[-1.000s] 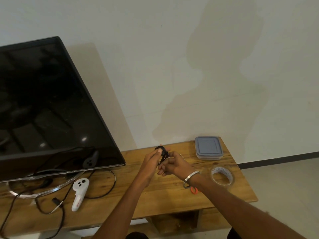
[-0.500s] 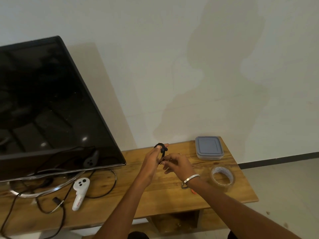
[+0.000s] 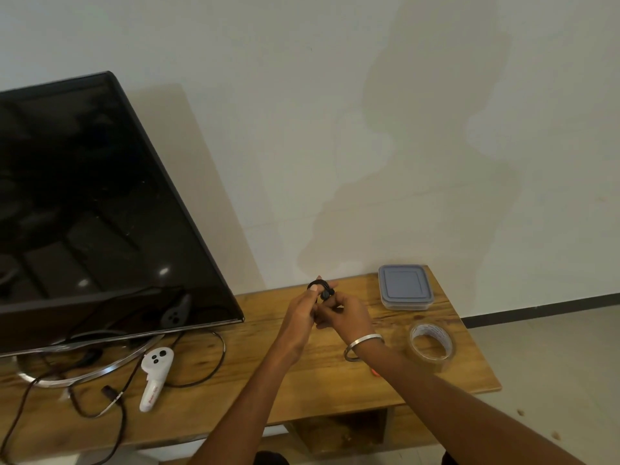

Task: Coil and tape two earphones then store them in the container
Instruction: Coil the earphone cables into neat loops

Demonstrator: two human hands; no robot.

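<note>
While both hands meet above the middle of the wooden tabletop [image 3: 255, 407], we see the left hand [image 3: 300, 317] with its fingers curled around a small coil of thin black earphone cable [image 3: 320, 288], thumb pressed on the loop's left side, and the right hand [image 3: 345, 313] pinching the same coil from the right with curled fingers. We note a plain metal bangle [image 3: 364, 344] on the right wrist. We see the container [image 3: 405, 292] at the tabletop's far right corner near the wall: square with rounded corners, translucent plastic body, grey-blue lid on; what is inside we cannot tell. Nearer on the right edge lies a roll of clear glossy tape [image 3: 432, 344], flat on the wood, well apart from the hands. A bit of orange [image 3: 375, 373] peeks from under the right forearm; too hidden to name. On the left stands a large flat black TV [image 3: 94, 213], glossy screen, on a curved chrome stand [image 3: 87, 372]. In front of it lie a white plastic controller [image 3: 155, 375] with dark buttons, and loose dark cables [image 3: 214, 360] looping over the grainy, knotted wood. Behind is a pale, blotchy painted wall [image 3: 369, 129].
</note>
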